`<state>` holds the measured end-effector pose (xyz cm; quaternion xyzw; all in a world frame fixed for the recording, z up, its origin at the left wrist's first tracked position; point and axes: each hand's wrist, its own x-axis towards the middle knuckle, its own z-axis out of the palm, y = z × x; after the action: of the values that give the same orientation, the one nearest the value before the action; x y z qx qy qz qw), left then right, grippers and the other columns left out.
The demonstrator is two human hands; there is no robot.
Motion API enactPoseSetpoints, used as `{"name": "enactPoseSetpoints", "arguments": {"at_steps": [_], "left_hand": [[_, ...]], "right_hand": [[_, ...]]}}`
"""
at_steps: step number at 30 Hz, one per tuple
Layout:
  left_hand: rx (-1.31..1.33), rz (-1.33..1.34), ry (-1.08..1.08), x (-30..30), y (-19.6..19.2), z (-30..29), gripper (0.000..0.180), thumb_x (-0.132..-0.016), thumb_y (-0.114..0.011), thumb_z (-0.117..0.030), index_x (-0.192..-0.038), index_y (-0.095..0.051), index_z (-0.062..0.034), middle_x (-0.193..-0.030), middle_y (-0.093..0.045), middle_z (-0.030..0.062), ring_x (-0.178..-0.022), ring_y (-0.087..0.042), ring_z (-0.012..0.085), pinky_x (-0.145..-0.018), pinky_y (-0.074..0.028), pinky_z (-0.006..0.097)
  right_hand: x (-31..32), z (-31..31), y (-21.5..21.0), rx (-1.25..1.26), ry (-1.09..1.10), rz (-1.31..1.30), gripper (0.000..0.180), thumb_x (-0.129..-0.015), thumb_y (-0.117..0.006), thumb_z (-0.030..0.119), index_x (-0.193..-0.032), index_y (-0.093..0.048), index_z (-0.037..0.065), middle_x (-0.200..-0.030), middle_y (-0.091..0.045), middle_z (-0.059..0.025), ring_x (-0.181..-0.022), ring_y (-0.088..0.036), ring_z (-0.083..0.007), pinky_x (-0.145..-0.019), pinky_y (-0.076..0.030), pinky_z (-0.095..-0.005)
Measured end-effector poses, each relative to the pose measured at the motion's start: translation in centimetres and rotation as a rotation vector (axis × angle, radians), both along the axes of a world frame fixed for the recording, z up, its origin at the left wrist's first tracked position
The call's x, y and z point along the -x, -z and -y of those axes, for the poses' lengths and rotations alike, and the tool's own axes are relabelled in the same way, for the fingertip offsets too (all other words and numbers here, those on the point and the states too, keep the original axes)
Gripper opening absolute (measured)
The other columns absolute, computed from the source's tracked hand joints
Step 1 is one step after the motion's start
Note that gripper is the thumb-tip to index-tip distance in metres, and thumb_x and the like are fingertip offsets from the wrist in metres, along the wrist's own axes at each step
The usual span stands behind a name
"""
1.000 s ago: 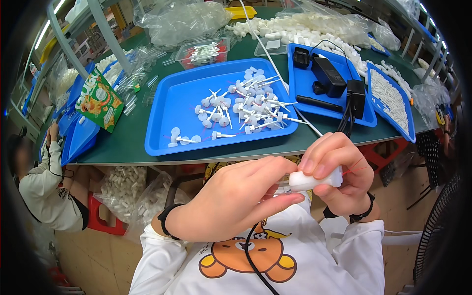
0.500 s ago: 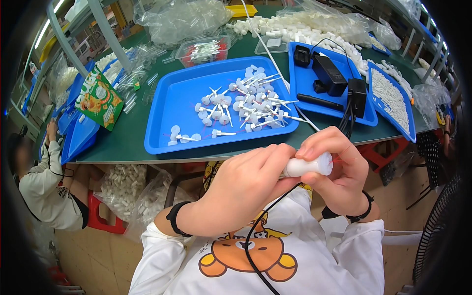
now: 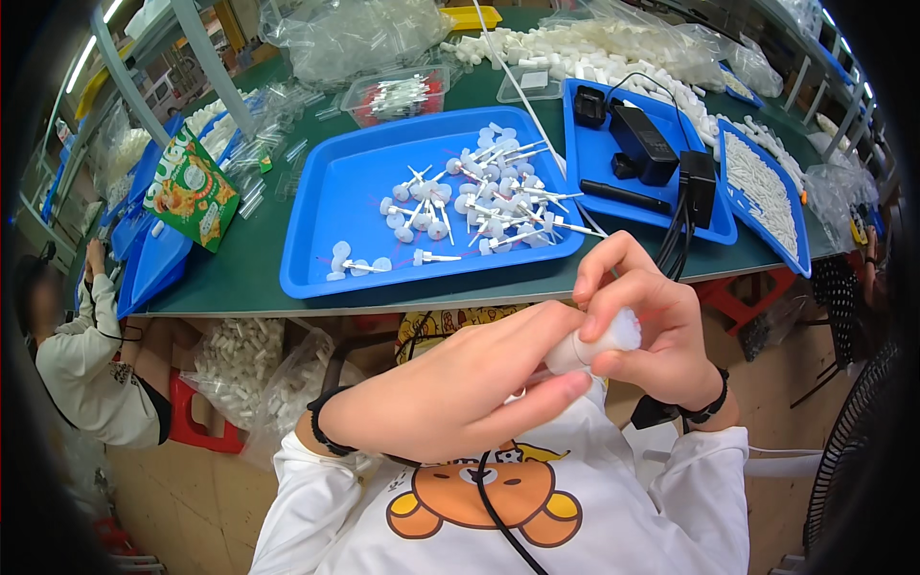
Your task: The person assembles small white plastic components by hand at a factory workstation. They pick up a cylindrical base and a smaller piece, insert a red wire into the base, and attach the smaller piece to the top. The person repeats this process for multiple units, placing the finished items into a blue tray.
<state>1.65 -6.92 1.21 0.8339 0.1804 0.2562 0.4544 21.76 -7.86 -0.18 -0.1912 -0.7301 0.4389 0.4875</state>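
Observation:
In front of my chest, beyond the near table edge, both hands meet on a small white plastic cylinder (image 3: pixel 567 356). My left hand (image 3: pixel 460 379) is closed round its body, hiding much of it. The fingertips of my right hand (image 3: pixel 666 331) pinch the other end, which has a translucent white round cap (image 3: pixel 625 330). A little red shows beside the cap. Behind my hands lies a large blue tray (image 3: pixel 331 206), and in it is a loose pile of thin white stems with translucent discs (image 3: pixel 441 209).
A second blue tray (image 3: pixel 704 230) holds a black power adapter (image 3: pixel 644 144) and cables. At right another tray carries small white pieces (image 3: pixel 762 192). White cylinders (image 3: pixel 575 57) are heaped at the back. A green snack bag (image 3: pixel 192 192) stands left; a co-worker (image 3: pixel 86 355) sits beyond.
My right hand and the capped end have shifted slightly left. The cylinder now tilts more, its cap pointing up and right, and my left hand's fingers have straightened somewhat along it.

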Motion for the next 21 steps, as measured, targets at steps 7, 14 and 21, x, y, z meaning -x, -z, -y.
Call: {"name": "enactPoseSetpoints", "arguments": {"at_steps": [7,14,21], "left_hand": [[0.77,0.132,0.364,-0.1,0.3,-1.0,0.02,-0.098,-0.033,-0.023,-0.098,-0.042,-0.0046,-0.08,-0.049,0.0022,-0.066,-0.046,0.0054,-0.054,-0.036,0.021],[0.59,0.212,0.21,-0.9,1.4,-1.0,0.022,-0.097,-0.034,-0.022,-0.104,-0.043,-0.0032,-0.078,-0.044,-0.0002,-0.068,-0.04,0.0056,-0.057,-0.034,0.02],[0.535,0.267,0.129,-1.0,1.4,-0.9,0.036,-0.094,-0.037,-0.019,-0.124,-0.038,0.0009,-0.095,-0.046,0.0031,-0.075,-0.04,0.0067,-0.066,-0.035,0.021]], "right_hand": [[-0.4,-0.3,0.3,-0.03,-0.078,-0.024,0.023,-0.072,-0.071,0.006,-0.093,-0.062,0.004,-0.111,-0.045,-0.0123,-0.105,-0.042,-0.0195,-0.089,-0.035,-0.0339],[0.2,-0.4,0.7,0.047,-0.058,-0.09,0.023,-0.076,-0.066,0.004,-0.097,-0.06,0.002,-0.115,-0.048,-0.0168,-0.112,-0.044,-0.0235,-0.094,-0.035,-0.0363],[0.4,-0.4,0.6,-0.225,0.115,-0.06,0.035,-0.075,-0.059,-0.003,-0.108,-0.05,-0.005,-0.113,-0.053,-0.0196,-0.109,-0.051,-0.0273,-0.093,-0.039,-0.039]]}}
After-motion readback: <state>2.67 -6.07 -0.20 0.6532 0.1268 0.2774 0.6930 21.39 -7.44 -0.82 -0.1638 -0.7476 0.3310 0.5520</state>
